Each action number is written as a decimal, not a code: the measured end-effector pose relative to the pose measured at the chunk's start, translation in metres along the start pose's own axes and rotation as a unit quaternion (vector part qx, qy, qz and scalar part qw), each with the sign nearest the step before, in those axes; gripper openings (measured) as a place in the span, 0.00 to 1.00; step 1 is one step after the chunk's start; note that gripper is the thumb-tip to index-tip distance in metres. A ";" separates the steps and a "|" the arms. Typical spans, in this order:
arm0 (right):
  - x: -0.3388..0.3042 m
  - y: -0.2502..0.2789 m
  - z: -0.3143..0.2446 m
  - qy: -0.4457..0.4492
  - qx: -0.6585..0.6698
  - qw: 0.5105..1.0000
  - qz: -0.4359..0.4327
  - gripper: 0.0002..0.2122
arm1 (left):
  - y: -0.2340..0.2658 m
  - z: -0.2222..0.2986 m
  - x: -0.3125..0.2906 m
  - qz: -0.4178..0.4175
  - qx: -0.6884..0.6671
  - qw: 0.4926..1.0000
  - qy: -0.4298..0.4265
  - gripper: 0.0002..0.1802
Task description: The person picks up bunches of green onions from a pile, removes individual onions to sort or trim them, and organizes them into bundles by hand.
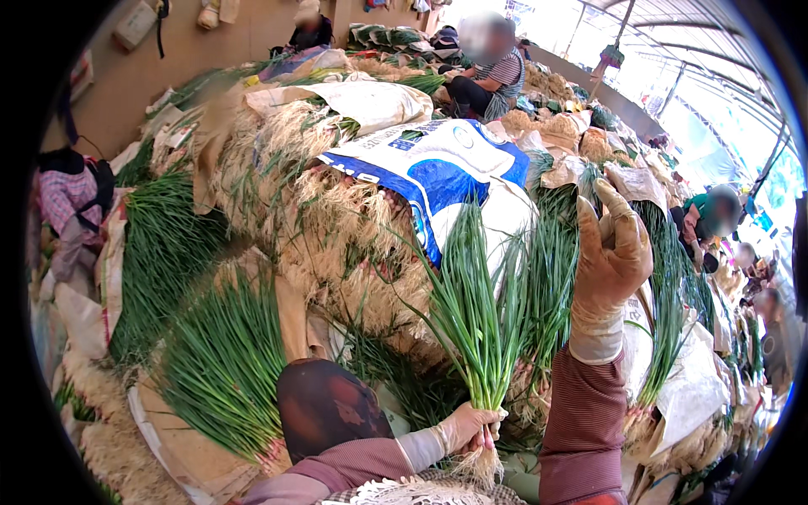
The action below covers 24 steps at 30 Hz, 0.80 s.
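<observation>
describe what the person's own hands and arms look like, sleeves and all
The right sleeve is long, dull maroon and finely striped or ribbed; the left sleeve is a similar dusky maroon. The right hand seems to wear a thin, wrinkled glove with a pale wrist cuff. The left hand has a pale cuff too; whether its fingers are covered is hard to tell.

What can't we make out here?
All head view:
Stem segments inside left grip: covered by its fingers.
Stem count in held green onion bunch: leaves overlap.
Right sleeve: cut by lower edge.
Whatever's directly under blue-and-white sack: covered.
Striped-top co-worker: face blurred.
</observation>
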State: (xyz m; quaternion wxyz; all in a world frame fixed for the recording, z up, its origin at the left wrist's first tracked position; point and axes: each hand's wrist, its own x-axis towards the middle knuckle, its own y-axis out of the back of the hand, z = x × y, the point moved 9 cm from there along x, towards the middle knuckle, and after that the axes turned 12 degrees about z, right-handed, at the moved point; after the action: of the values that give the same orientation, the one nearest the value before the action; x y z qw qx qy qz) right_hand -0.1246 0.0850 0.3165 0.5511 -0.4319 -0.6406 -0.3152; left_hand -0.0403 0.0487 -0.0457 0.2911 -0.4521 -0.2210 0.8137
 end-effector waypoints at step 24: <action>-0.001 0.000 0.006 0.036 -0.068 0.997 -0.027 0.13 | 0.004 -0.001 0.004 0.010 0.036 0.999 -0.006 0.07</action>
State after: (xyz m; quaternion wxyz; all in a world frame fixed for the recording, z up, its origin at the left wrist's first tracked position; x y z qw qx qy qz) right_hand -0.1275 0.0899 0.3145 0.5345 -0.4390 -0.6088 -0.3885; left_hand -0.0417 0.0487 -0.0507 0.2977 -0.4391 -0.1888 0.8264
